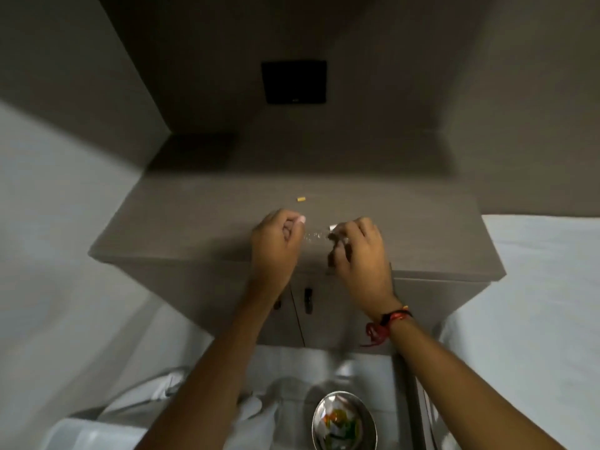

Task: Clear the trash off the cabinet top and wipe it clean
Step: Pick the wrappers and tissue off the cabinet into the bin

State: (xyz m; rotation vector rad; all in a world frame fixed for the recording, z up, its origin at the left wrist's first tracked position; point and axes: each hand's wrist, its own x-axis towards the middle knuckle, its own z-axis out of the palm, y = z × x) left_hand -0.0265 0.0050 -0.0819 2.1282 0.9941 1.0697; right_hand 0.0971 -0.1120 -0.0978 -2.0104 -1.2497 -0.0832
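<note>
Both of my hands rest on the grey-brown cabinet top (pixel 181 222) near its front edge. My left hand (pixel 276 245) is curled, and a pale scrap shows at its fingertips. My right hand (pixel 360 251) has its fingers closed around small scraps of trash, one white bit (pixel 333 227) poking out by the thumb. Between the hands lies a patch of clear crumpled plastic (pixel 313 236). A small yellow piece of trash (pixel 301 199) sits alone farther back on the top.
A shiny metal bin (pixel 344 420) with colourful wrappers inside stands on the floor below my arms. The cabinet has two doors with dark handles (pixel 307 298). A black square panel (pixel 293 82) is on the back wall. White bedding (pixel 535 287) lies to the right.
</note>
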